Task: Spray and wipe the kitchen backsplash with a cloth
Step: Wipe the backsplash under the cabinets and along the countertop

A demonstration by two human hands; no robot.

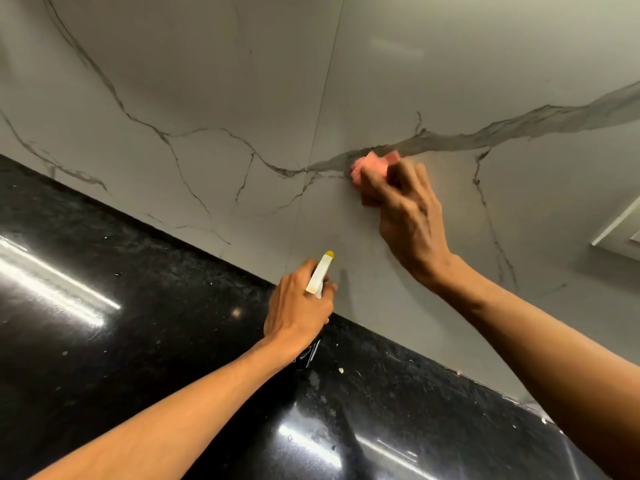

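The backsplash is white marble with grey veins and fills the upper part of the head view. My right hand presses a bunched pink cloth against it, on a thick dark vein; hand and cloth are blurred. My left hand grips a spray bottle just above the counter's back edge. Only the white spray head with its yellow nozzle tip shows above the fingers, pointing at the wall; a sliver of the clear bottle body shows below the hand.
A glossy black speckled countertop runs diagonally below the wall, with bright light reflections and a few small crumbs. A white frame edge juts in at the right.
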